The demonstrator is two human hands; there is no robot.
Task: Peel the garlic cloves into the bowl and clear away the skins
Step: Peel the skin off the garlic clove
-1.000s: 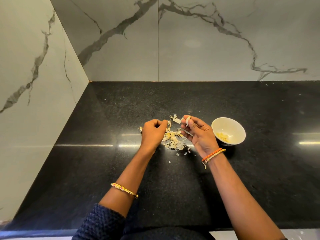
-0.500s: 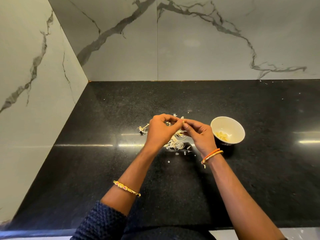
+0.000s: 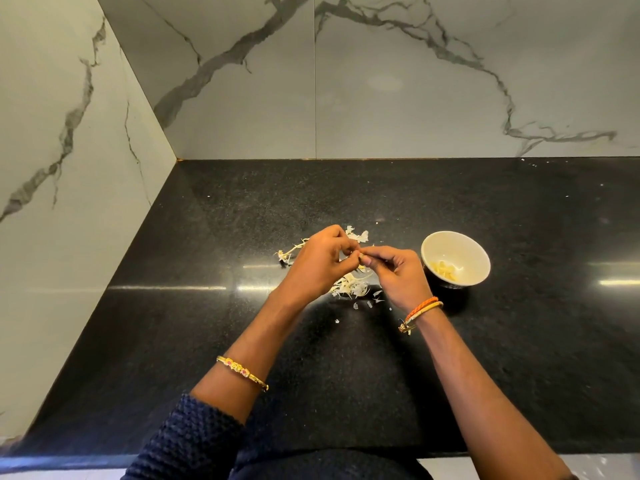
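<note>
My left hand and my right hand meet fingertip to fingertip above a heap of papery garlic skins on the black counter. Between the fingertips both hands pinch one small garlic clove, mostly hidden by the fingers. More skins and a dry stalk stick out to the left and behind my left hand. A small white bowl stands just right of my right hand, with several peeled cloves at its bottom.
The black stone counter runs into a corner of marble walls, left wall and back wall. Small skin flakes lie in front of the heap. The counter's front edge is near my body.
A second ago my hands were apart, the right one holding the clove up. The left hand has moved right to meet it, and both now pinch the clove together.
</note>
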